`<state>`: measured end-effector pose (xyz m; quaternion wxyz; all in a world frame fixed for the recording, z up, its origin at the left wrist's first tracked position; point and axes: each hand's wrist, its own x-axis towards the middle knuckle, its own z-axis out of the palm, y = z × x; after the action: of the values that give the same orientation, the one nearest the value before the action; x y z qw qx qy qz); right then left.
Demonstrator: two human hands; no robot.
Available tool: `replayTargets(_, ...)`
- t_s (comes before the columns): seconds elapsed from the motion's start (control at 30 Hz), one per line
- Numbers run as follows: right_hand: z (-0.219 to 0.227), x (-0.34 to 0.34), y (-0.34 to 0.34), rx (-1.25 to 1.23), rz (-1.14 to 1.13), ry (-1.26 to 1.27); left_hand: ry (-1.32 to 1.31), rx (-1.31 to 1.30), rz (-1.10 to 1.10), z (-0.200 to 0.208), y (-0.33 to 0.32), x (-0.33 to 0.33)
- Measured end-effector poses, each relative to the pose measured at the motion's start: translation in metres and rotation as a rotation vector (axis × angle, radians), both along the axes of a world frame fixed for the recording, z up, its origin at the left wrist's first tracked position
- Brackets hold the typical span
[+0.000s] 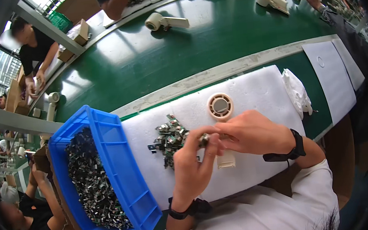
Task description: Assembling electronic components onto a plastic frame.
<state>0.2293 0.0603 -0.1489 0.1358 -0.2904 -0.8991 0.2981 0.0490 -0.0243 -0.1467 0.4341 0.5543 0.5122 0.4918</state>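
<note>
My left hand (192, 163) pinches a small metallic piece (204, 140), probably a small circuit board, between thumb and forefinger. Against those fingertips press the closed fingers of my right hand (258, 133); whatever they grip is hidden. Just left of my hands, small green circuit boards with metal connectors lie in a loose pile (171, 137) on a white foam sheet (254, 91). Beyond my right hand rests a cream handheld fan body with a round head (220, 106). My right hand covers its middle, and its cream lower end (226, 160) shows beneath.
A blue bin (124, 167) full of circuit boards stands left of the foam. Crumpled white plastic (297, 92) lies on the right, near white sheets (331, 71). Beyond a rail, a green conveyor belt (141, 56) carries cream fan bodies (166, 22). Other people work around it.
</note>
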Motion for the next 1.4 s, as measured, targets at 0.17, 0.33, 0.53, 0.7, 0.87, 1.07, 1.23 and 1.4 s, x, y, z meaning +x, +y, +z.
replayTargets(0.17, 0.002, -0.009, -0.005, 0.103, 0.099, 0.033, 0.019, 0.036, -0.054, -0.01, -0.012, -0.005)
replayTargets(0.33, -0.009, 0.005, -0.005, 0.226, 0.156, 0.081, 0.023, 0.213, -0.011, -0.024, -0.017, 0.004)
replayTargets(0.53, -0.014, -0.009, -0.005, 0.037, -0.067, 0.305, 0.022, 0.078, -0.048, -0.029, -0.024, 0.002)
replayTargets(0.7, -0.006, -0.008, -0.001, -0.017, -0.195, 0.173, -0.04, 0.051, -0.029, -0.033, -0.021, 0.007)
replayTargets(0.87, -0.018, -0.003, 0.003, -0.076, -0.152, 0.228, -0.119, -0.22, 0.117, -0.029, -0.023, 0.008)
replayTargets(1.07, -0.024, 0.002, 0.006, -0.044, -0.054, 0.288, -0.005, -0.058, 0.059, -0.037, -0.018, 0.006)
replayTargets(1.23, -0.016, -0.001, 0.006, -0.079, -0.038, 0.248, 0.333, 0.301, 0.251, -0.03, -0.012, 0.003)
replayTargets(1.4, -0.015, 0.004, 0.002, -0.124, -0.061, 0.247, 0.231, 0.152, 0.223, -0.025, -0.017, 0.005)
